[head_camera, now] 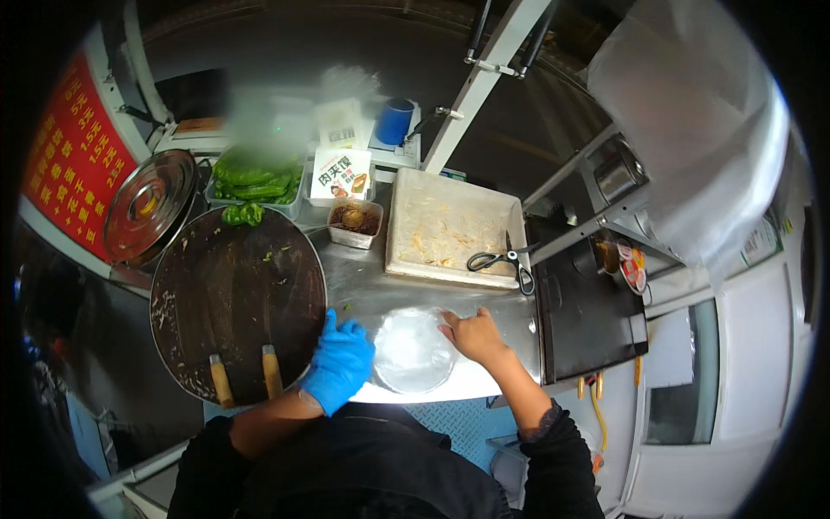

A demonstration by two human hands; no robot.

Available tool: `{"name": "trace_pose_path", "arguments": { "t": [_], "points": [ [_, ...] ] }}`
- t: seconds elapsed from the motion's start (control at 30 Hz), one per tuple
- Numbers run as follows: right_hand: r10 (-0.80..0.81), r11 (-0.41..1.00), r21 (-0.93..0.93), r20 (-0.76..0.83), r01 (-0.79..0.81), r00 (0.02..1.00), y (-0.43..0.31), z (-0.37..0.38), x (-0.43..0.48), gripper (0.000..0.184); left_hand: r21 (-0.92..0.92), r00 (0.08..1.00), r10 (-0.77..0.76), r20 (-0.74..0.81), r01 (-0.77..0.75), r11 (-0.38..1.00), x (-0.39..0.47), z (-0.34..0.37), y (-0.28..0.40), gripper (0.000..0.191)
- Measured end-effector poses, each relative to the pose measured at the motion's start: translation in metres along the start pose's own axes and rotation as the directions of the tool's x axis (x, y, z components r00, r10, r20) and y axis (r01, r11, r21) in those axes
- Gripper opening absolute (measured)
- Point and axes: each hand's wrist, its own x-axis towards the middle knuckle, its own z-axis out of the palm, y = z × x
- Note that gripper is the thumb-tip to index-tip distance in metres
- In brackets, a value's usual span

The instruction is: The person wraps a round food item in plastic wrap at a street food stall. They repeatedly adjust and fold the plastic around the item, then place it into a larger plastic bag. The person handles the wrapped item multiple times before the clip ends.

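My left hand, in a blue disposable glove, is at the right edge of a round dark chopping board, its fingers loosely bent and holding nothing visible. My right hand is bare. Its fingertips reach the upper right rim of a round, shiny, translucent vessel or cover on the steel counter; whether they grip it, I cannot tell. Two wooden handles lie at the board's near side, their blades hard to make out against it. Green peppers sit at the board's far edge.
Beyond the board stand a plastic tub of green peppers and a lidded pot. A small tub of dark sauce is near printed paper bags. Black-handled scissors lie on a shallow metal tray. A dark griddle is at right.
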Motion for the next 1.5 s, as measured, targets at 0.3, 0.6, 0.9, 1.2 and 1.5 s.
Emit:
{"name": "trace_pose_path", "arguments": {
  "t": [0.3, 0.6, 0.9, 1.2, 1.5],
  "points": [
    [-0.188, 0.346, 0.926, 0.227, -0.152, 0.956, 0.059, 0.092, 0.023, 0.029, -0.386, 0.817, -0.182, 0.547, 0.439, 0.811, 0.009, 0.023, 0.002, 0.013],
    [-0.462, 0.365, 0.881, -0.110, 0.302, 0.880, 0.045, 0.095, -0.067, 0.049, -0.551, 0.936, -0.047, 0.348, 0.245, 0.797, -0.054, 0.040, 0.041, 0.027],
    [-0.412, 0.792, 0.398, -0.213, 0.464, 0.886, 0.002, 0.098, -0.031, 0.041, -0.064, 0.970, -0.174, 0.167, 0.187, 0.980, -0.052, 0.028, 0.029, 0.038],
    [-0.272, 0.682, 0.474, -0.543, 0.557, 0.795, 0.005, 0.128, -0.018, 0.032, -0.670, 0.930, -0.344, -0.129, 0.174, 0.722, -0.045, -0.026, 0.033, 0.042],
    [-0.190, 0.763, 0.495, -0.444, 0.416, 0.876, 0.002, 0.123, -0.031, 0.023, -0.211, 0.891, -0.032, 0.453, 0.142, 0.967, 0.047, 0.046, 0.047, 0.047]
  ]
}}
